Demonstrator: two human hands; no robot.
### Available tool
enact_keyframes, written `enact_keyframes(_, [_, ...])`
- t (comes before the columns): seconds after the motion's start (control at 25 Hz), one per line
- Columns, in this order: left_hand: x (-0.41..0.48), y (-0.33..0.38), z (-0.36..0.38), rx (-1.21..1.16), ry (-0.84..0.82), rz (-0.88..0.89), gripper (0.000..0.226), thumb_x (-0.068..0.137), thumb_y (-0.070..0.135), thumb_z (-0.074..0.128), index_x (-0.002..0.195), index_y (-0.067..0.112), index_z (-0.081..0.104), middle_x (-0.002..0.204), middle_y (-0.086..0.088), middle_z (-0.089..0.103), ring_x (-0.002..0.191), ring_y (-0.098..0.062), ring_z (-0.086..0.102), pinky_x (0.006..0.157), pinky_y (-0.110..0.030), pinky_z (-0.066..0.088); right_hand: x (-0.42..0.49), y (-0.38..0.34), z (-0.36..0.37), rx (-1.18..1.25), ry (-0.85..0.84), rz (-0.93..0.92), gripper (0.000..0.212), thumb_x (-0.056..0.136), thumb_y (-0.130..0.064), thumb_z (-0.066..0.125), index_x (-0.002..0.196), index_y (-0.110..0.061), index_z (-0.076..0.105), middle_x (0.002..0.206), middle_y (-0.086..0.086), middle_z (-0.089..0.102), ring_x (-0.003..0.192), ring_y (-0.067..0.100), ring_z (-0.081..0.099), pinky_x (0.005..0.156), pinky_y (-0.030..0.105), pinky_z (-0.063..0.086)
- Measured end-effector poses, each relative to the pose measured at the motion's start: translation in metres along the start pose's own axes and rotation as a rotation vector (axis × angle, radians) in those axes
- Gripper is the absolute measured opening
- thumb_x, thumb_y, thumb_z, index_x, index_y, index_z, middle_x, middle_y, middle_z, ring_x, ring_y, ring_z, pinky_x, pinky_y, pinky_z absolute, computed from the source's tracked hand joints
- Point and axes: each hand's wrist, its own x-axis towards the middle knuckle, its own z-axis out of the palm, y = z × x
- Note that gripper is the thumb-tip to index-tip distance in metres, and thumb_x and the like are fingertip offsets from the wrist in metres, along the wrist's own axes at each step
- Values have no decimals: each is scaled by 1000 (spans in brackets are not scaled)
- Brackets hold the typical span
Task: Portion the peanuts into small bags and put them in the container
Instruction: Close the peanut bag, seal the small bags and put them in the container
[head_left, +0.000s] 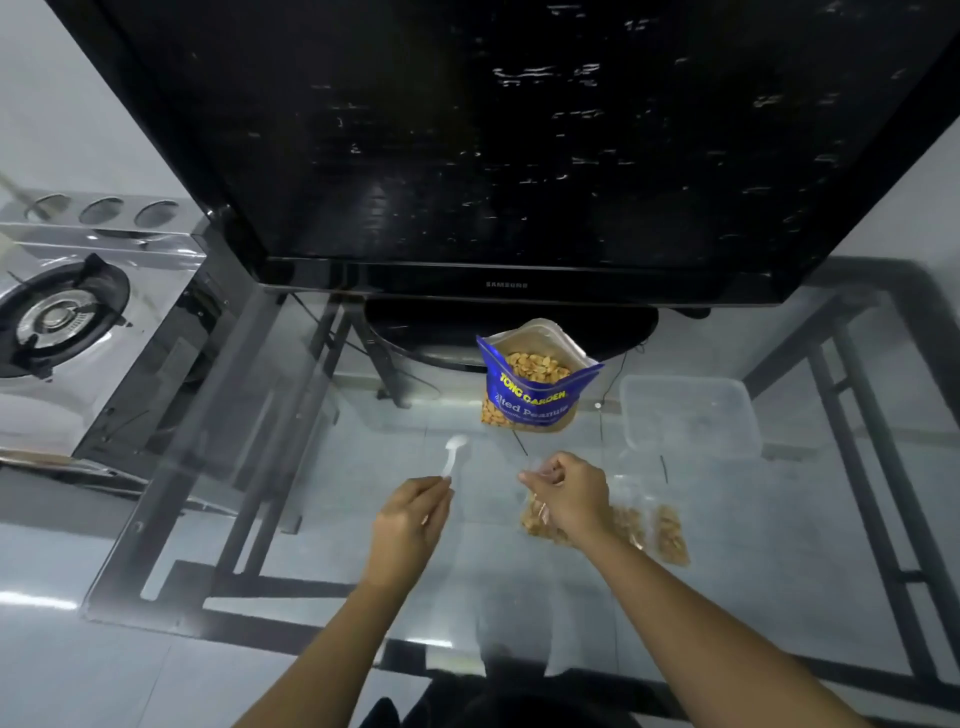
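Note:
An open blue peanut bag (535, 387) stands upright on the glass table (291, 415), full of peanuts. My left hand (410, 525) grips the handle of a white plastic spoon (454, 452), its bowl pointing toward the bag and holding nothing I can see. My right hand (569, 493) pinches the top of a small clear bag (537, 512) with peanuts in its bottom. Filled small bags (660, 527) lie flat on the glass just right of that hand. A clear plastic container (691, 415) sits at the right, behind them, and looks to have nothing in it.
A large black television (493, 145) stands at the back of the table, its base just behind the peanut bag. A steel gas stove (62, 312) is off to the left. The table's black frame and a pale tiled floor show through the glass.

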Motion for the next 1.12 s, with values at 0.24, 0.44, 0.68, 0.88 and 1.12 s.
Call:
enact_keyframes(0.24, [-11,-29,29,220,-80,110,24,81,11,54,89,-3,72,87,-16,70,71,-24,69,72,-24,54,9,3,9,-154,-124,35,53,78,-35,70,122,-13,50,107,4,65,96,21,61,82,29,47])
enact_keyframes(0.44, [-18,-48,35,244,-166,152,29,66,-5,74,95,-4,70,90,-17,70,75,-29,69,71,-31,57,2,13,8,-504,-160,-261,58,86,-22,58,139,-12,35,137,11,40,122,30,45,97,35,41])
enact_keyframes(0.68, [-16,-47,32,261,-222,169,36,65,2,80,98,-3,69,94,-16,70,78,-29,68,69,-34,60,-1,16,10,-601,-156,-319,39,93,-26,49,129,-11,51,132,10,43,119,27,41,95,31,40])
enact_keyframes(0.88, [47,-22,4,136,-92,75,39,84,27,51,106,-2,66,103,-18,67,91,-25,61,80,-32,52,5,-15,-23,-291,129,-534,19,89,-11,55,105,-5,62,103,10,57,99,23,53,79,30,45])
enact_keyframes(1.12, [168,26,-17,160,-369,139,58,86,18,63,138,5,40,141,-13,43,129,-27,43,108,-33,34,49,-54,-81,-393,204,-515,44,86,-17,61,127,-6,49,120,13,51,114,29,49,96,33,40])
